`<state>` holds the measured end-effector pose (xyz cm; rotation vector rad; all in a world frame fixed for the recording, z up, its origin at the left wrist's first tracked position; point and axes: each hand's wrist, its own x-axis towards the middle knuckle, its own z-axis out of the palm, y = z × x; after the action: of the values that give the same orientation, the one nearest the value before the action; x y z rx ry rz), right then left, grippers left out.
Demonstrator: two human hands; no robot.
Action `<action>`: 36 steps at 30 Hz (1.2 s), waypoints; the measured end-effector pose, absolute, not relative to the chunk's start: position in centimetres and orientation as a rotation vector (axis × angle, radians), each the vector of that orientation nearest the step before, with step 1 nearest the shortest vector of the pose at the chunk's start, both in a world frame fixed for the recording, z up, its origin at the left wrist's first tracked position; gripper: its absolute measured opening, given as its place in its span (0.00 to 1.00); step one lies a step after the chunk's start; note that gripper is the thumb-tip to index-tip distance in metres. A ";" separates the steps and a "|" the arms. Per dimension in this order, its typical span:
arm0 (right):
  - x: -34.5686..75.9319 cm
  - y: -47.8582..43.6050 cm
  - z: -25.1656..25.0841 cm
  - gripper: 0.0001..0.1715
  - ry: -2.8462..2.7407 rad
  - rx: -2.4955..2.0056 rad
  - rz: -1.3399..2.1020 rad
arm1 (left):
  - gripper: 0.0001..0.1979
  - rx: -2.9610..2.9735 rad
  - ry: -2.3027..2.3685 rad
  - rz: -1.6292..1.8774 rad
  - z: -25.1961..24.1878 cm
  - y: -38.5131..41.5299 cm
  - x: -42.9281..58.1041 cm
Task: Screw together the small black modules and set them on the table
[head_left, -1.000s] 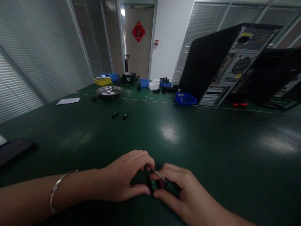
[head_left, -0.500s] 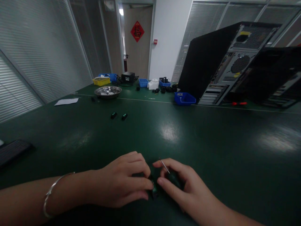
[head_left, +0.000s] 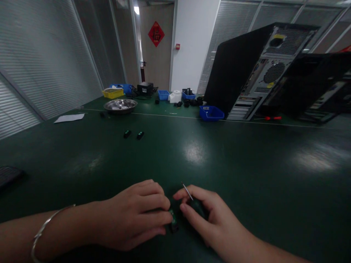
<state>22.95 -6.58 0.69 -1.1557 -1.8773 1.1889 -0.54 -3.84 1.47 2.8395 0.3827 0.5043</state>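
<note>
A small black part with a green circuit board [head_left: 173, 223] lies low in the middle of the head view. My left hand [head_left: 137, 215] is closed at it, with the thumb and fingertips against its left side; these fingers partly cover the part. Just to the right, my right hand [head_left: 216, 215] curls round the dark handle of a screwdriver [head_left: 197, 207]. The thin metal shaft points up and to the left, its tip clear of the part. Farther up the table lie two similar small black parts, a left one [head_left: 127, 134] and a right one [head_left: 140, 135].
The green table [head_left: 236, 164] bears a steel bowl [head_left: 120, 111], white paper [head_left: 69, 118] and a keyboard [head_left: 9, 175]. At the back stand a yellow bin [head_left: 113, 95], a blue bin [head_left: 211, 114] and a black computer tower [head_left: 238, 69]. A red-handled tool [head_left: 272, 118] lies beside it.
The whole scene has shifted a little left in the picture as the head turned. Both hands keep nearly the same grip, and the board shows slightly more beside the left fingertips.
</note>
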 end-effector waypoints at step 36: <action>23.3 -6.6 -0.2 0.12 -1.927 -1.162 1.056 | 0.06 2.890 0.263 0.656 2.0 -3.8 -0.5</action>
<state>23.28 -6.64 -0.18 -1.1618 -1.9274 1.0559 -0.52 -3.82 1.97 2.8903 0.2629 0.6561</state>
